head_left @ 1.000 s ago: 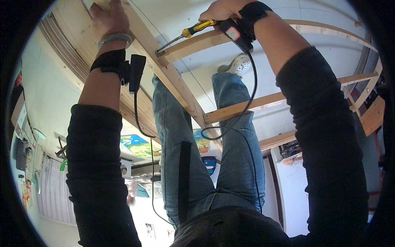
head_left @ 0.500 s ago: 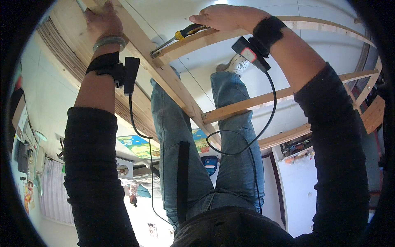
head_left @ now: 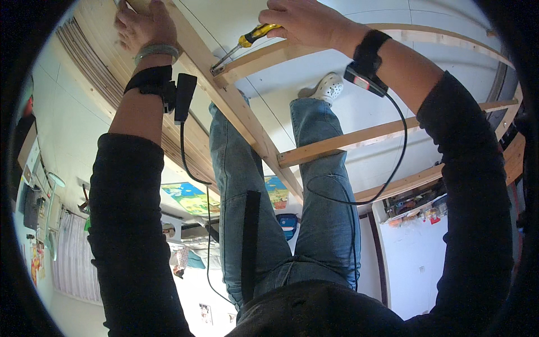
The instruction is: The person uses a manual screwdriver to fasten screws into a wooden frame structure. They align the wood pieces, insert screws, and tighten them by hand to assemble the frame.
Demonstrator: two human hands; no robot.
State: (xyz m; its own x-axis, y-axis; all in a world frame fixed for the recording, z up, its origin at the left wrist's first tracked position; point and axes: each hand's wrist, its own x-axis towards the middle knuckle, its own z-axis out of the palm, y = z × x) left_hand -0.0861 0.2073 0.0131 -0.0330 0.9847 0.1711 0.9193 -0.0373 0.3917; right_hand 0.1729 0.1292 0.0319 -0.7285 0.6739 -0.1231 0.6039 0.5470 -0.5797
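My left hand [head_left: 140, 25] grips the upper end of a long wooden rail [head_left: 247, 121] that runs diagonally across the view. My right hand [head_left: 303, 22] is shut on a yellow-handled screwdriver [head_left: 255, 35]. Its metal tip rests at the joint [head_left: 216, 70] where a cross slat [head_left: 269, 53] meets the rail. Both wrists wear black bands with small devices and cables [head_left: 185, 146]. My legs in blue jeans [head_left: 241, 185] stretch along the frame, ending in a white shoe [head_left: 328, 87].
Two more wooden cross slats [head_left: 348, 140] [head_left: 415, 180] branch off the rail to the right over a white surface. A ribbed slatted panel [head_left: 95, 62] lies left of the rail. Shelves with small items [head_left: 415, 210] and colourful pictures [head_left: 191, 196] lie beyond.
My right forearm has swung outward to the right while the screwdriver's tip has stayed at the joint. My left hand has kept its hold on the rail.
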